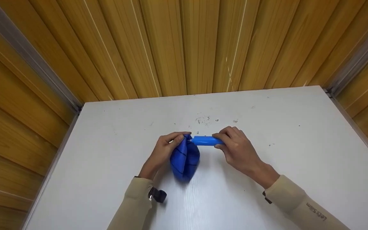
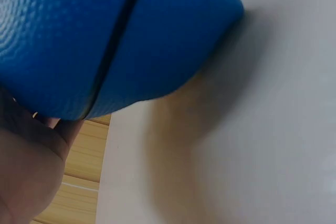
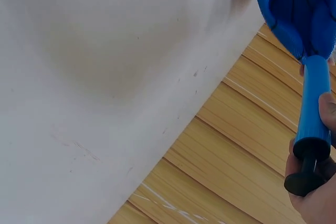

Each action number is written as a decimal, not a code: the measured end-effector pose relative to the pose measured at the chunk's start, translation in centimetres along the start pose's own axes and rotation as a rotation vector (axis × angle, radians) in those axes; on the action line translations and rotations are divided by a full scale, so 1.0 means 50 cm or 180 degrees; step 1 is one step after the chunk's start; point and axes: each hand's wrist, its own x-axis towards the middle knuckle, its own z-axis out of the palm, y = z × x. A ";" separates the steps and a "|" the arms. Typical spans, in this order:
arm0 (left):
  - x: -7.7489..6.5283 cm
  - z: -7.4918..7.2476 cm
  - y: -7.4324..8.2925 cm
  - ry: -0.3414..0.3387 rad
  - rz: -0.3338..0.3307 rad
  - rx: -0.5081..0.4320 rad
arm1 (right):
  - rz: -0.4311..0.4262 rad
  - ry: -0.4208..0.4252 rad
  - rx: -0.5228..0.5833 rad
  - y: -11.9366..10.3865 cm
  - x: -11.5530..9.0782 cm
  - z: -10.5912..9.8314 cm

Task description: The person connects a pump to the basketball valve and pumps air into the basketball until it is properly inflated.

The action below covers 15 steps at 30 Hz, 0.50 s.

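Blue, slack ball above the table, pinched by the left hand, is best steadied while the right hand, curled round the pump, holds it straight.

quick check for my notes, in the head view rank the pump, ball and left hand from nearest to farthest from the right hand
1. Pump: held in the right hand, pointing left.
2. Ball: left of the pump, at its tip end.
3. Left hand: farthest left, gripping the ball's upper edge.
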 end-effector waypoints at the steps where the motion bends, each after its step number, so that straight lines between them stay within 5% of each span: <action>1: -0.001 0.003 0.001 0.0029 -0.0027 -0.0007 | 0.0026 0.0016 0.0005 0.001 -0.003 0.000; 9: -0.010 0.020 -0.006 0.0087 -0.0205 0.0089 | 0.0226 0.0143 0.0071 0.006 -0.017 0.000; 15: -0.020 0.022 -0.020 0.0187 -0.0100 -0.0076 | 0.0351 0.0199 0.0130 0.006 -0.021 -0.001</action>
